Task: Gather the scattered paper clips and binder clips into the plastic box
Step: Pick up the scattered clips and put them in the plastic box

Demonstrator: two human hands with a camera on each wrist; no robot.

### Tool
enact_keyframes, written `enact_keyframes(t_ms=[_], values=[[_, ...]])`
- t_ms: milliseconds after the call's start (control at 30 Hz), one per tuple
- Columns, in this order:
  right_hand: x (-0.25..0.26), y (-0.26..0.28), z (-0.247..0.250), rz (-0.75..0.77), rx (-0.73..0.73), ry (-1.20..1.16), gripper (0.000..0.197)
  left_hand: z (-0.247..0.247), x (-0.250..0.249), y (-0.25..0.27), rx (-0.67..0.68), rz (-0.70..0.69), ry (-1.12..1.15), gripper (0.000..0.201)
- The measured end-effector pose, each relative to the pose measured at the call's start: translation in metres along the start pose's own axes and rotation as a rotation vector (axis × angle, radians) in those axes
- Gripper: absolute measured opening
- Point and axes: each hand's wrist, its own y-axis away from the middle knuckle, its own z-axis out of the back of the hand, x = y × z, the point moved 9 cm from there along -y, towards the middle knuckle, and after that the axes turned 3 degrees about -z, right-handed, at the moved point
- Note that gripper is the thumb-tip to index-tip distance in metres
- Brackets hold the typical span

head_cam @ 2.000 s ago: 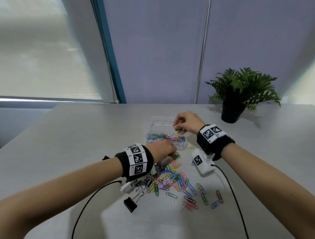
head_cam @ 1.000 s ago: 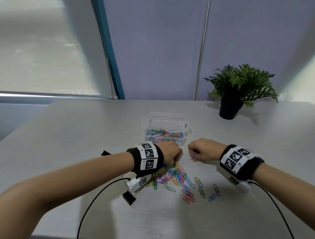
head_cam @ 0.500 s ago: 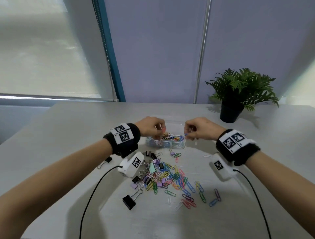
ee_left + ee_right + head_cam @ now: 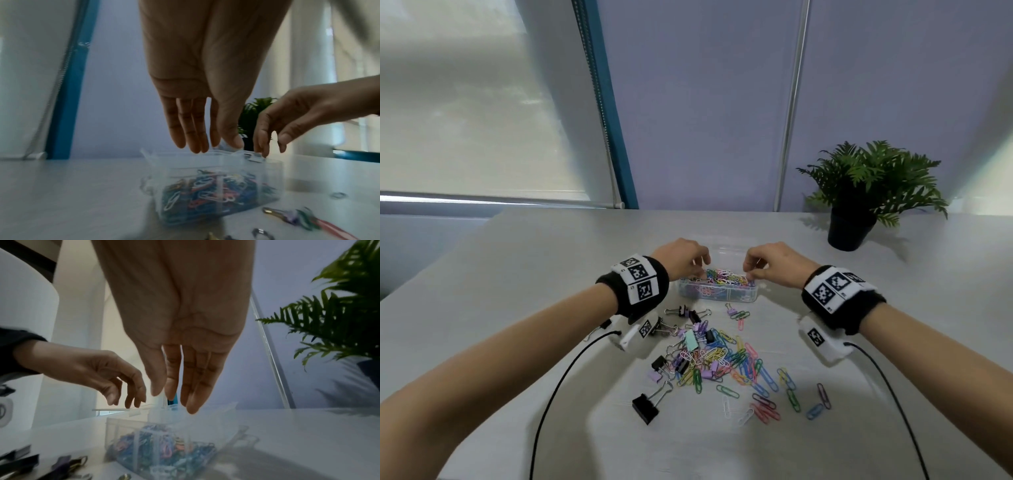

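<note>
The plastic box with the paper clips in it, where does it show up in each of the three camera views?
Head: the plastic box sits mid-frame on the table, between the two hands.
Left wrist: low centre, under the left hand's fingertips.
Right wrist: bottom centre, below the right hand's fingertips.
Shared landmark: the potted plant, right in head, behind the hands in left wrist, right edge in right wrist.

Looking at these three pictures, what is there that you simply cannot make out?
- Head view: both hands' fingertips, over the plastic box, hidden by the knuckles.
- Left wrist view: clips inside the box, blurred.
- Right wrist view: binder clips cut off by the lower-left edge.
- Right wrist view: potted plant cut by the right edge.
</note>
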Motion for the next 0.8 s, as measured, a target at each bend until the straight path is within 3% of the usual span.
enact_keyframes(t_ms=[133, 300, 600, 700, 800], values=[[-0.020, 0.036, 0.000, 0.021, 0.034, 0.087, 0.013, -0.004, -0.049, 0.024, 0.029, -0.186, -0.036, 0.027], [-0.069, 0.078, -0.028, -0.157, 0.282, 0.263, 0.037, -0.043, -0.103, 0.041, 0.248, -0.328, -0.006, 0.031], [-0.033, 0.126, -0.053, -0.055, 0.350, 0.163, 0.054, -0.096, -0.162, 0.056, 0.430, -0.474, -0.018, 0.063], [-0.023, 0.148, -0.063, -0.006, 0.336, 0.170, 0.047, -0.100, -0.167, 0.053, 0.393, -0.472, -0.011, 0.057], [-0.022, 0.157, -0.071, -0.022, 0.295, 0.174, 0.051, -0.099, -0.173, 0.049, 0.358, -0.476, 0.006, 0.037]])
